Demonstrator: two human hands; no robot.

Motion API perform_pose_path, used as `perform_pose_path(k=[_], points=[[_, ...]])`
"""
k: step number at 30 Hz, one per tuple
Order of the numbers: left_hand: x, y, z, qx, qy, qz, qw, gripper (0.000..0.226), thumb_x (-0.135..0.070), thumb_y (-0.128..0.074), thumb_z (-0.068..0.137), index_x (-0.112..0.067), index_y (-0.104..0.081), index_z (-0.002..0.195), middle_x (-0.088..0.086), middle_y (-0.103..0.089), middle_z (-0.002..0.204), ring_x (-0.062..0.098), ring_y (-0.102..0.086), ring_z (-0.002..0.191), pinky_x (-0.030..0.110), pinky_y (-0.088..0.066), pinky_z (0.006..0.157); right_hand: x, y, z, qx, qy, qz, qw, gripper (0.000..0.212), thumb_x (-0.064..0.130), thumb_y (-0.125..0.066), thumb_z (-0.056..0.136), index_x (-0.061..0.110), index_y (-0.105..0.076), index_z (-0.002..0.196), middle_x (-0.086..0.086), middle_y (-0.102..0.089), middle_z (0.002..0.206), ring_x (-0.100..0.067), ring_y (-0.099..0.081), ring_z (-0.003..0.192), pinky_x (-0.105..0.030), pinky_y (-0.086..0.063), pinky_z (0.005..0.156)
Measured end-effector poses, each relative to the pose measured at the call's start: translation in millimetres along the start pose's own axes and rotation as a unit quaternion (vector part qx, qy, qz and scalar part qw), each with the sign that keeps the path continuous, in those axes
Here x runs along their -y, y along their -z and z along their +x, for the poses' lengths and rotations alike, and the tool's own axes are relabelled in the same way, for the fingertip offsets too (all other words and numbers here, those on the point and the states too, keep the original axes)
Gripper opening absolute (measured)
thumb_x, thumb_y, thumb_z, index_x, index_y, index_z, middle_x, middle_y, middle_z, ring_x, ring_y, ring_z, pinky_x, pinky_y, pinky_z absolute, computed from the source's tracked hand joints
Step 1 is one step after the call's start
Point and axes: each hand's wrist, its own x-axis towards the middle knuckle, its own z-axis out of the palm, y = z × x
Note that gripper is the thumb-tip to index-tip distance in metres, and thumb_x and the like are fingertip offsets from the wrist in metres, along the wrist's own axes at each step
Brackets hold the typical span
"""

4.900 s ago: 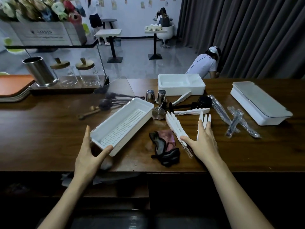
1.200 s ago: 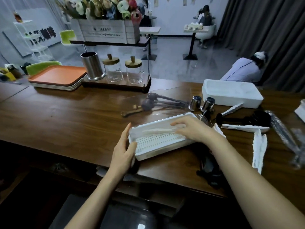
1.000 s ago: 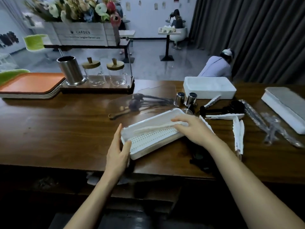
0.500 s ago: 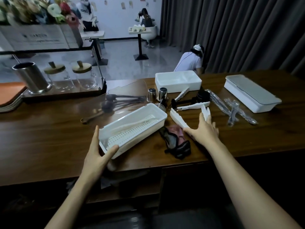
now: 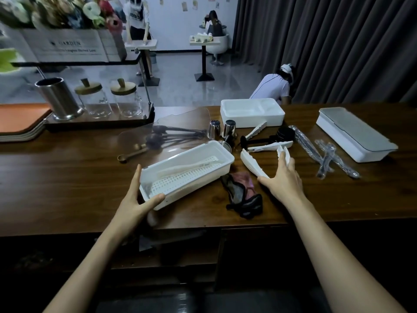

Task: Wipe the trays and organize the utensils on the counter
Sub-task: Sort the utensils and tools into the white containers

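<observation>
Near the front edge of the dark wooden counter (image 5: pixel 67 177): white slotted plastic utensil tray (image 5: pixel 187 173), angled, white tongs inside. Left hand (image 5: pixel 135 199) grips its near corner, thumb on rim, fingers along side. Right hand (image 5: pixel 283 179) spread open over loose white plastic tongs (image 5: pixel 252 164). Dark crumpled cloth (image 5: pixel 242 193) lies between.
</observation>
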Motion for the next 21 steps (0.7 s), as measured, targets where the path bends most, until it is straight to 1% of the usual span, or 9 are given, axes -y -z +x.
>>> perform_pose_path(k=[3, 5, 7, 9, 11, 14, 16, 18, 21], points=[[0, 3, 0, 0.012, -0.005, -0.006, 1.0, 0.102, -0.045, -0.079, 0.079, -0.063, -0.011, 0.153, -0.044, -0.026, 0.143, -0.004, -0.029, 0.139, 0.032, -0.031, 0.114, 1, 6, -5, -0.003, -0.009, 0.01, 1.0, 0.112, 0.053, -0.072, 0.084, 0.021, 0.004, 0.159, -0.017, -0.009, 0.164, -0.041, -0.032, 0.143, -0.05, -0.034, 0.113], [-2, 5, 0, 0.019, -0.009, -0.009, 1.0, 0.103, -0.043, -0.079, 0.08, -0.062, -0.01, 0.154, -0.035, -0.026, 0.15, -0.002, -0.03, 0.14, 0.031, -0.031, 0.113, 0, 8, -8, -0.012, -0.002, 0.021, 1.0, 0.109, 0.051, -0.071, 0.085, 0.019, 0.002, 0.16, -0.016, -0.017, 0.161, -0.04, -0.037, 0.139, -0.048, -0.037, 0.109], [-4, 8, 1, 0.027, -0.012, -0.009, 1.0, 0.105, -0.042, -0.079, 0.08, -0.058, -0.008, 0.156, -0.03, -0.024, 0.154, -0.001, -0.029, 0.141, 0.03, -0.03, 0.113, 0, 9, -11, -0.021, 0.014, 0.032, 0.999, 0.107, 0.051, -0.07, 0.086, 0.019, 0.0, 0.16, -0.013, -0.024, 0.159, -0.038, -0.039, 0.137, -0.046, -0.038, 0.106], [-6, 12, 5, 0.039, -0.012, 0.002, 0.999, 0.105, -0.045, -0.078, 0.08, -0.058, -0.006, 0.155, -0.026, -0.02, 0.161, 0.001, -0.026, 0.144, 0.034, -0.028, 0.118, 0, 9, -13, -0.021, 0.023, 0.034, 0.999, 0.107, 0.051, -0.07, 0.086, 0.02, 0.001, 0.16, -0.012, -0.025, 0.159, -0.037, -0.039, 0.138, -0.046, -0.037, 0.107], [-5, 16, 8, 0.048, -0.012, 0.007, 0.999, 0.104, -0.046, -0.078, 0.081, -0.059, -0.006, 0.155, -0.025, -0.018, 0.162, 0.001, -0.024, 0.143, 0.036, -0.026, 0.118, 2, 8, -16, -0.012, 0.02, 0.026, 0.999, 0.108, 0.053, -0.069, 0.085, 0.022, 0.001, 0.16, -0.013, -0.024, 0.16, -0.038, -0.039, 0.138, -0.048, -0.036, 0.108], [-1, 18, 11, 0.047, -0.019, -0.008, 0.999, 0.103, -0.047, -0.079, 0.08, -0.058, -0.009, 0.156, -0.029, -0.022, 0.157, 0.0, -0.026, 0.142, 0.029, -0.029, 0.111, 3, 4, -21, -0.006, 0.01, 0.005, 1.0, 0.109, 0.057, -0.068, 0.083, 0.024, 0.002, 0.159, -0.017, -0.023, 0.158, -0.041, -0.037, 0.137, -0.05, -0.035, 0.109], [4, 17, 10, 0.037, -0.028, -0.002, 0.999, 0.103, -0.056, -0.082, 0.078, -0.061, -0.013, 0.154, -0.027, -0.018, 0.162, 0.002, -0.023, 0.148, 0.031, -0.027, 0.114, 4, 3, -23, -0.014, 0.004, 0.003, 1.0, 0.109, 0.059, -0.067, 0.082, 0.025, 0.002, 0.159, -0.017, -0.022, 0.158, -0.041, -0.035, 0.138, -0.051, -0.034, 0.11], [9, 16, 8, 0.026, -0.039, 0.01, 0.999, 0.102, -0.07, -0.078, 0.069, -0.066, -0.016, 0.15, -0.024, -0.015, 0.166, 0.004, -0.019, 0.151, 0.038, -0.024, 0.12, 5, 2, -25, -0.016, -0.001, -0.001, 1.0, 0.11, 0.061, -0.067, 0.082, 0.026, 0.003, 0.159, -0.017, -0.02, 0.159, -0.041, -0.034, 0.138, -0.052, -0.035, 0.11], [12, 14, 6, 0.017, -0.05, 0.02, 0.998, 0.1, -0.076, -0.073, 0.065, -0.069, -0.018, 0.148, -0.024, -0.016, 0.166, 0.005, -0.02, 0.151, 0.044, -0.024, 0.122, 6, -2, -26, -0.016, -0.003, -0.002, 1.0, 0.109, 0.062, -0.066, 0.081, 0.027, 0.002, 0.159, -0.016, -0.021, 0.159, -0.04, -0.035, 0.138, -0.052, -0.037, 0.109]])
